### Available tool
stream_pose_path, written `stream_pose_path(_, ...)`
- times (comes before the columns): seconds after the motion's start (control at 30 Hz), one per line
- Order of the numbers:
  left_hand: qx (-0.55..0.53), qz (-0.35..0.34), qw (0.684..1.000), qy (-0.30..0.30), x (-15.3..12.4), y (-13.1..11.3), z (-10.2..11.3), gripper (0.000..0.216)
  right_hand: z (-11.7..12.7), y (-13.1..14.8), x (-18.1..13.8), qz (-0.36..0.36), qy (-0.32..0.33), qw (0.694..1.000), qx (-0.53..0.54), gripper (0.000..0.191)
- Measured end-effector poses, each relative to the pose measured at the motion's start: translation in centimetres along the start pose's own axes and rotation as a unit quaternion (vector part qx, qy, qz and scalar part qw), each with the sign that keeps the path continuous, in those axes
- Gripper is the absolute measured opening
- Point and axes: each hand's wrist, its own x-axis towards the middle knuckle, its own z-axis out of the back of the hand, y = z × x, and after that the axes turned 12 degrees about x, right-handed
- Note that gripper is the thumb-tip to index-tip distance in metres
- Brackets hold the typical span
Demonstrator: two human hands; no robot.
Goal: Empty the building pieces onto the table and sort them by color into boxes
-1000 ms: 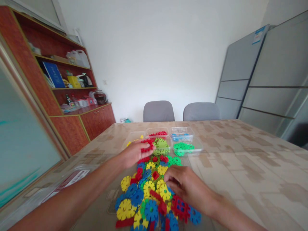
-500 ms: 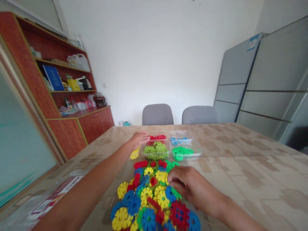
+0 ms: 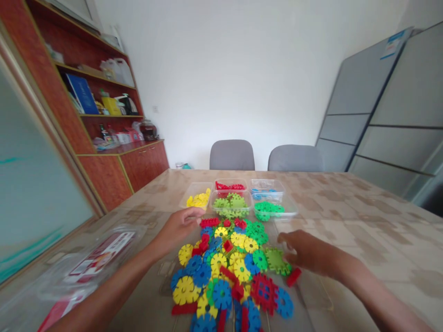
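Observation:
A pile of plastic snap-together pieces lies before me: yellow notched discs [image 3: 187, 290], blue discs [image 3: 221, 293], green discs [image 3: 258, 233] and red pieces such as a lattice square [image 3: 264, 293]. My left hand [image 3: 182, 226] hovers at the pile's far left edge, fingers apart, beside a red toothed bar [image 3: 210, 222]. To the right, my right hand [image 3: 308, 251] is half curled with a gap between thumb and forefinger, holding nothing I can see. Near its fingertips lie a light-green square piece [image 3: 276, 260] and a short red bar [image 3: 294, 277].
Clear plastic boxes stand behind the pile, holding yellow pieces [image 3: 198, 199], red pieces [image 3: 229, 186], light-green pieces [image 3: 231, 204], blue pieces [image 3: 263, 193] and green pieces [image 3: 268, 210]. Labelled plastic lids [image 3: 100, 258] lie at left. Two grey chairs [image 3: 231, 155] stand beyond the table.
My left hand has drawn back from the boxes to the pile's edge. My right hand has moved right, off the pile, uncovering the light-green square. The view has shifted slightly.

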Motion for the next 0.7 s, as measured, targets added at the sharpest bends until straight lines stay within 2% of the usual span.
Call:
stream_pose_path(0.1,0.002,0.000,1.000,-0.014,0.0,0.3,-0.1,0.027,-1.0,0.4,0.4,0.058,0.004,0.998,0.028,0.025)
stream_pose_path(0.23,-0.007,-0.016,1.000,0.000,0.0,0.2,-0.9,0.030,-1.5,1.8,0.2,0.130,0.035,0.984,0.113,0.022)
stream_pose_path(0.33,0.013,-0.027,0.999,0.030,-0.3,0.0,-1.3,0.031,-1.0,2.4,0.0,0.138,0.037,0.982,0.122,0.018)
stream_pose_path(0.5,0.043,-0.066,0.994,0.071,-0.9,-2.0,-1.1,0.030,0.2,2.1,-0.2,0.134,-0.017,0.985,0.103,0.030)
stream_pose_path(0.7,0.094,-0.110,0.984,0.108,-2.5,-4.7,-1.6,0.029,0.3,2.1,-0.8,0.081,0.075,0.991,0.077,0.024)
